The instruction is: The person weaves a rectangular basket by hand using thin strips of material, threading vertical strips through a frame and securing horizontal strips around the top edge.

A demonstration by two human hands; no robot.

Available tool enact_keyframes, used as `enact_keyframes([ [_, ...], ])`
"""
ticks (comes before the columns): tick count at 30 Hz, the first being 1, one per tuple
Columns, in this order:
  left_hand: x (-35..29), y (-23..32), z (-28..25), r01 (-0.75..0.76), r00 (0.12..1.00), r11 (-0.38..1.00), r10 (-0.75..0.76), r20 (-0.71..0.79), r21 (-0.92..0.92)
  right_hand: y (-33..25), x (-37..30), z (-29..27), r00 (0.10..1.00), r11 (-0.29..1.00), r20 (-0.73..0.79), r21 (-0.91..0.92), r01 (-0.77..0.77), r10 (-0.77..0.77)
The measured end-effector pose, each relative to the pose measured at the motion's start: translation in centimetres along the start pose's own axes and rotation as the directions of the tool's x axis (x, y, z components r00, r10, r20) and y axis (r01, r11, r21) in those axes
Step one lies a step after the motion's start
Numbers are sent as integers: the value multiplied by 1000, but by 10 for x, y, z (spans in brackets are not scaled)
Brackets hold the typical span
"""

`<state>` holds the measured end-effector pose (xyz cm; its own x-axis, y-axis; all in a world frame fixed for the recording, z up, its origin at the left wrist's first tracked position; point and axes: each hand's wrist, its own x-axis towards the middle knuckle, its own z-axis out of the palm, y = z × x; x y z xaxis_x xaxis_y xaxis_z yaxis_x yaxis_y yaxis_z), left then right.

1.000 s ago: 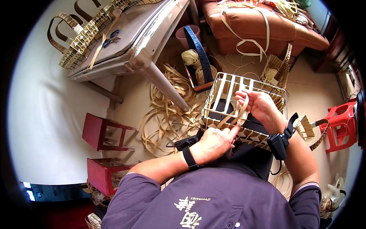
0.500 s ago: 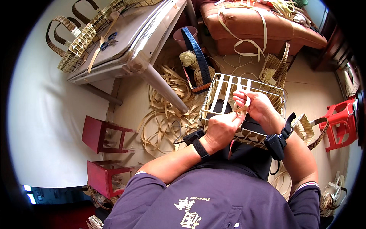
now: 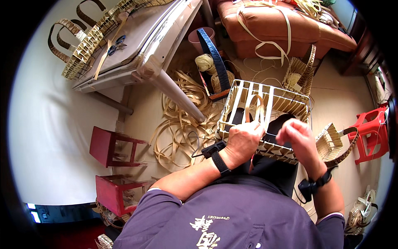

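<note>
A box-shaped wire basket frame (image 3: 310,108) rests on my lap, with pale flat strips woven round its sides. Several pale strips (image 3: 269,101) run lengthwise across its face. At the near rim, my left hand (image 3: 245,140) is closed, pinching a woven strip (image 3: 260,103) that stands up in a loop. My right hand (image 3: 299,141) is off the strip, over the near right part of the frame, its fingers curled and a little blurred. Anything inside those fingers is hidden.
Loose strips (image 3: 176,139) lie heaped on the floor beside a table leg (image 3: 180,97). Scissors (image 3: 116,45) lie on the table. Smaller baskets (image 3: 329,143), a red stool (image 3: 369,133), dark red stools (image 3: 101,146) and an orange sofa (image 3: 257,31) stand around.
My right hand has let go of the strip and drawn back to the right, its fingers curling. The strip now stands up as a loop from my left hand, which has hardly moved.
</note>
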<state>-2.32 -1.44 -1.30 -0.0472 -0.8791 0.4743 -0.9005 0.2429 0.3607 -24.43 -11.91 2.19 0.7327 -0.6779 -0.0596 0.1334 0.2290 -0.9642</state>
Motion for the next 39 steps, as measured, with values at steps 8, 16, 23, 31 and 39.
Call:
enact_keyframes([
  [8,15,2,-4,25,1000,998,-24,12,-58,42,-42,-1,970,961,69,133,-242,234],
  [16,23,-1,-17,178,964,983,-166,206,-39,75,6,19,952,693,128,660,-292,279],
  [23,19,-11,-18,192,964,976,-168,207,-102,64,20,30,938,654,188,677,-337,290],
  [31,21,-12,-16,180,953,974,-138,270,-138,83,15,29,936,739,147,579,-344,321],
  [39,22,-23,-25,88,957,961,-8,291,-262,78,8,39,934,780,93,525,-341,346],
])
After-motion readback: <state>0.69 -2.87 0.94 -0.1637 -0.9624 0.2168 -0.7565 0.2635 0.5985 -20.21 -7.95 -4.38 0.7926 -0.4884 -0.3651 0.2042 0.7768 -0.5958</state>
